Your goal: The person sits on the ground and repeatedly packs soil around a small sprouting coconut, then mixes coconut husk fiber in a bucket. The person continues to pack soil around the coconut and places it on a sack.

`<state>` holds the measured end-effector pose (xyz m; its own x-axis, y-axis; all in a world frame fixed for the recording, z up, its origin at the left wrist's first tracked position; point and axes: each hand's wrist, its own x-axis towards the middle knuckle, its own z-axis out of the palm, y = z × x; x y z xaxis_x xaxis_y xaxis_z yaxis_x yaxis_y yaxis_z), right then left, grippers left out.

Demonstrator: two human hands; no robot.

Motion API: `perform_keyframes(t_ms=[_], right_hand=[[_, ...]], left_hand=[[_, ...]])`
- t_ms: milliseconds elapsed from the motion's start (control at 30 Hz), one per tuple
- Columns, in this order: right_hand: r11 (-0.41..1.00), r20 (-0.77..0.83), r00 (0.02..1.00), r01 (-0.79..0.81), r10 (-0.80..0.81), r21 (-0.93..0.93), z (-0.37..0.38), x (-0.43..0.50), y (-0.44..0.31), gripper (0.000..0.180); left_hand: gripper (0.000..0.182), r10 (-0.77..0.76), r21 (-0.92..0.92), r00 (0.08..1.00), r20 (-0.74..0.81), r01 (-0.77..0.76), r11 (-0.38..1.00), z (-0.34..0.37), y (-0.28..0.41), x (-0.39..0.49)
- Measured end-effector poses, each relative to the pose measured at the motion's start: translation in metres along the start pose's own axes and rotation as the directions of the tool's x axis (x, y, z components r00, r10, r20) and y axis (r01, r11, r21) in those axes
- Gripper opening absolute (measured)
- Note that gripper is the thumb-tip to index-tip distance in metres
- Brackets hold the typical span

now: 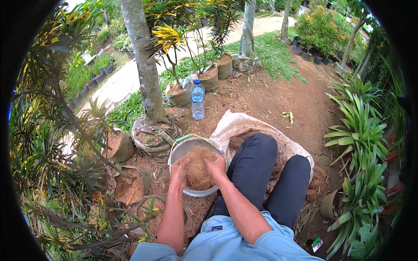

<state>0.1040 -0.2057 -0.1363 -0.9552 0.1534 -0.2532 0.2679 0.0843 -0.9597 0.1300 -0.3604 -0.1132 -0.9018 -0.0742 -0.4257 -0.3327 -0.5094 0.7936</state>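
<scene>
A loose clump of brown coconut fibre (199, 168) is held between my two hands over a grey bucket (200, 192). My left hand (179, 171) grips its left side, with the fingertips sunk in the strands. On the opposite side my right hand (216, 166) presses into the fibre, thumb on top. The bucket's wire handle with a green grip (183, 138) leans on the far rim. What lies under the clump inside the bucket is hidden. Beside my legs, an open white woven sack (225, 125) lies spread on the ground with more brown fibre (240, 139) on it.
A clear water bottle (198, 102) with a blue cap stands beyond the bucket. Potted shrubs (181, 96) and a tree trunk (143, 62) rise ahead. Several soil-filled grow bags (120, 146) sit at the left. Bromeliads (362, 130) line the right, near a tipped pot (329, 205).
</scene>
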Motion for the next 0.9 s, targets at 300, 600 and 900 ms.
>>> perform_keyframes(t_ms=[300,600,900], right_hand=[[0.99,0.026,0.998,0.048,-0.052,0.131,0.007,0.005,0.007,0.042],[0.957,0.18,0.984,-0.04,-0.014,0.289,0.004,0.001,0.002,0.036],[0.811,-0.023,0.856,0.48,-0.516,-0.333,0.004,-0.009,-0.006,0.025]], left_hand=[[0.033,0.204,0.316,0.979,0.002,-0.194,0.929,0.005,-0.021,0.006],[0.032,0.255,0.349,0.967,0.015,-0.244,0.905,0.011,-0.01,-0.002],[0.03,0.225,0.16,0.944,-0.24,-0.19,0.969,-0.001,-0.025,0.016]])
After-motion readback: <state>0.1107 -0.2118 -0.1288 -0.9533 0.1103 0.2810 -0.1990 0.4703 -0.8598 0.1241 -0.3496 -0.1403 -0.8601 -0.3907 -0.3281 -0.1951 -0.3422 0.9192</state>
